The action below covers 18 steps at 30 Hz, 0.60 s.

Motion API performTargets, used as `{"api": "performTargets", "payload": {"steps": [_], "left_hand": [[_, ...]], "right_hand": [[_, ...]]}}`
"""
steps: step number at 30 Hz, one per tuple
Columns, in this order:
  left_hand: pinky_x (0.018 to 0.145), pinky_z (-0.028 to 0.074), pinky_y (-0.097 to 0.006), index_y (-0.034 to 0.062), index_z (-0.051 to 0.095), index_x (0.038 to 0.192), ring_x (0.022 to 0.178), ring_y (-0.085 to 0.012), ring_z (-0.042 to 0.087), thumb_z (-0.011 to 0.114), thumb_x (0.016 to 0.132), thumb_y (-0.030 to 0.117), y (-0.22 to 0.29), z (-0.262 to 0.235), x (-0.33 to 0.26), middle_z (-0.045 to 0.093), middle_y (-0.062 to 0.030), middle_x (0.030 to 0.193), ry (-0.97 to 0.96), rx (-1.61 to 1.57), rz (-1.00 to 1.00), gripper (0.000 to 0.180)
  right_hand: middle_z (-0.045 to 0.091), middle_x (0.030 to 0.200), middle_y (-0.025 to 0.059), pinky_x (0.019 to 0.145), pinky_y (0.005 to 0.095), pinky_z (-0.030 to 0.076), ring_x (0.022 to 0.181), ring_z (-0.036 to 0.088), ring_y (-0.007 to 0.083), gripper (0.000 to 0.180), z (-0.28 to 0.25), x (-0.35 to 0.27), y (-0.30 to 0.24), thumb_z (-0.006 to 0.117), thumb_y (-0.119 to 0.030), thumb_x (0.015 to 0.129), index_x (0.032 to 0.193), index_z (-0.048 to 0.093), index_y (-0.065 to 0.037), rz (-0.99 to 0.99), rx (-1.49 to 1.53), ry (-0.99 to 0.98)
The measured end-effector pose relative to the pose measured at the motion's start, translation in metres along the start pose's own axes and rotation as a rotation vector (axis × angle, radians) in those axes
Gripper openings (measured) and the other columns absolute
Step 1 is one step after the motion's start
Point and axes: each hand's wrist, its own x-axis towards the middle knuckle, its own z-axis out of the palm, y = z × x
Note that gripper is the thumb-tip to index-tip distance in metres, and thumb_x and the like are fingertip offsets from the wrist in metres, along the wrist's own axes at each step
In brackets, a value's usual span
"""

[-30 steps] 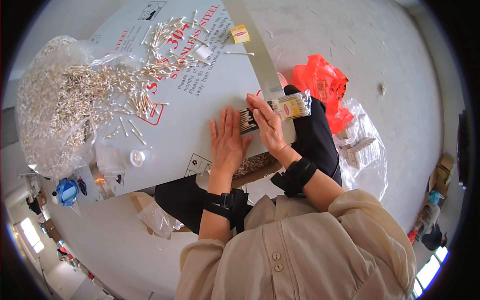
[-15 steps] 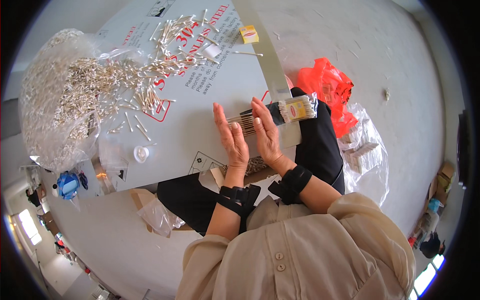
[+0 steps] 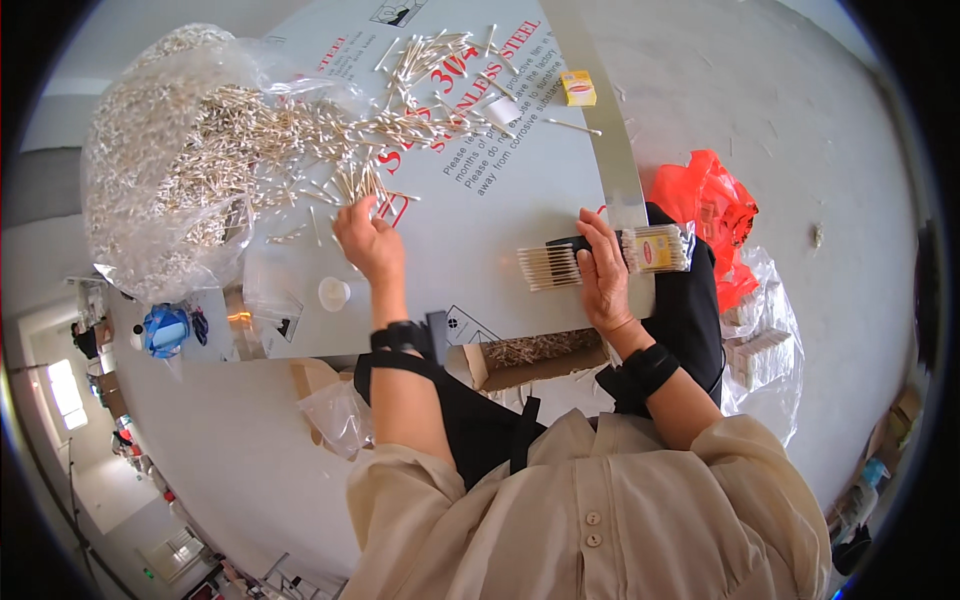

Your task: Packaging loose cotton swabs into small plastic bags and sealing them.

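My left hand (image 3: 370, 242) is at the near end of a bunch of loose cotton swabs (image 3: 362, 182). Its fingers are bent and pressed together on the swab ends. My right hand (image 3: 604, 280) rests on its edge at the table's right side, fingers stretched out. On its left lies a flat row of cotton swabs (image 3: 546, 266), side by side over a dark strip. Against its other side is a clear pack of swabs (image 3: 655, 249) with a yellow label. The right palm is partly hidden.
A large clear bag of swabs (image 3: 150, 170) spills across the film-covered steel table (image 3: 450, 250). A small white round tub (image 3: 334, 293) and a yellow card box (image 3: 578, 88) stand on it. Below the edge is a carton of swabs (image 3: 535, 352). Red plastic bag (image 3: 700, 205) lies right.
My hands were together at both ends of the swab row. My left hand has let go and moved left to the loose swabs; my right stays by the row. The view has shifted.
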Motion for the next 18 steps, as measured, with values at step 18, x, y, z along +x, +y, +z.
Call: {"api": "performTargets", "payload": {"steps": [18], "left_hand": [[0.075,0.047,-0.041,0.0082,0.062,0.070,0.085,-0.0291,0.055,0.070,0.072,0.002,0.122,0.029,-0.022,0.061,-0.0059,0.076,-0.548,-0.376,0.505,0.010]], "right_hand": [[0.050,0.136,0.0182,0.103,0.0366,0.041,0.124,0.051,0.0335,0.030,-0.003,0.000,0.001,0.052,-0.004,0.096,0.125,0.052,0.001,0.033,0.013,0.026]]}}
